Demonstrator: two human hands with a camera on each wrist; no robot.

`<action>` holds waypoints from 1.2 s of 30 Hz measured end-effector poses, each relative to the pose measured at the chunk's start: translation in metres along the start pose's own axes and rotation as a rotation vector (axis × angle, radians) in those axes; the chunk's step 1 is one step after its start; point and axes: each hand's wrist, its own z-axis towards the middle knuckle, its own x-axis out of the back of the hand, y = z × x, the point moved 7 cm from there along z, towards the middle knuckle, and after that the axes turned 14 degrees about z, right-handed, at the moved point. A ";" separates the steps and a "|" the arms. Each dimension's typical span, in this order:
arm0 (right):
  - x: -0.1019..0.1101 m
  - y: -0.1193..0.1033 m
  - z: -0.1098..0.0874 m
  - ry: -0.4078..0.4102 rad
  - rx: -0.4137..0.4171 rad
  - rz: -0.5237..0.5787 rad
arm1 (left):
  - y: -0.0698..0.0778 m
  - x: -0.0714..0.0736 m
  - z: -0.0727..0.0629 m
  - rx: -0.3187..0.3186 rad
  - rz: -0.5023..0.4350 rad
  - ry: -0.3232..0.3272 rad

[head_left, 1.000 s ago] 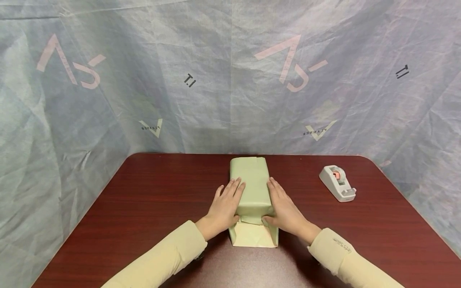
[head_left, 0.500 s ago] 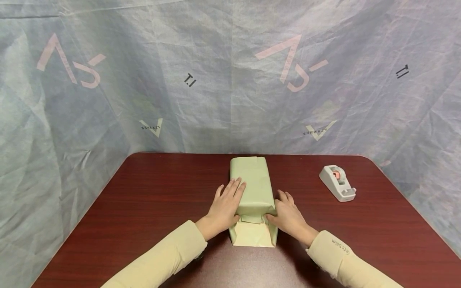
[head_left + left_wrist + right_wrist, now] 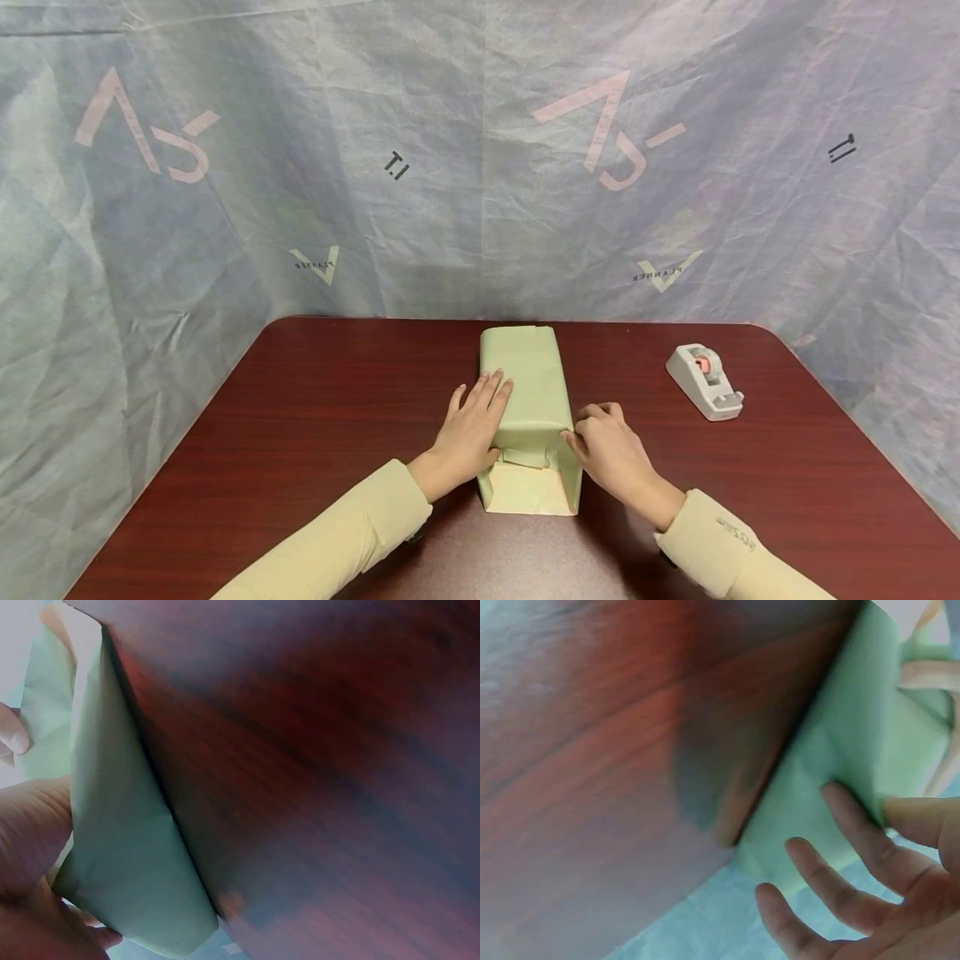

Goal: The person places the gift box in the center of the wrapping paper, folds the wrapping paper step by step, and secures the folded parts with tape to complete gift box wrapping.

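Observation:
A box-shaped package (image 3: 531, 375) wrapped in pale green paper lies lengthwise on the table in the head view. At its near end the paper is unsealed, with side walls standing and a cream-coloured bottom flap (image 3: 527, 492) on the tabletop. My left hand (image 3: 467, 427) rests along the package's left edge, fingers stretched over the top and thumb at the near end. At the near right corner, my right hand (image 3: 611, 450) pinches a crease of the green wrapping paper (image 3: 817, 765) between thumb and index finger; in the right wrist view the other fingers are spread apart.
A white tape dispenser (image 3: 705, 383) with an orange-cored roll stands on the right of the dark red wooden table (image 3: 337, 400). Grey printed fabric (image 3: 480, 167) hangs behind the table and along both sides.
The right hand has drawn back from flat along the package's right side to its near right corner, its fingers now pinching the paper there. The left hand has stayed in place.

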 end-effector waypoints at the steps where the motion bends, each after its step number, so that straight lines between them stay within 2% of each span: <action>1: 0.000 -0.001 0.000 0.006 -0.001 0.008 | 0.000 0.000 0.000 -0.001 -0.001 0.000; 10: 0.000 0.002 -0.001 0.032 -0.020 0.007 | 0.001 0.001 0.000 -0.002 0.000 -0.006; 17: -0.004 0.007 -0.001 -0.024 -0.070 0.055 | 0.001 0.001 0.000 0.001 -0.003 -0.008; 21: -0.006 0.007 -0.002 -0.031 -0.081 0.038 | 0.001 0.001 -0.001 0.002 -0.008 -0.012; 27: -0.014 0.016 -0.004 -0.091 -0.141 0.024 | 0.001 0.001 -0.002 0.007 -0.010 -0.029; 36: -0.024 0.020 -0.001 -0.124 -0.153 0.044 | 0.002 0.001 -0.001 0.004 -0.015 -0.032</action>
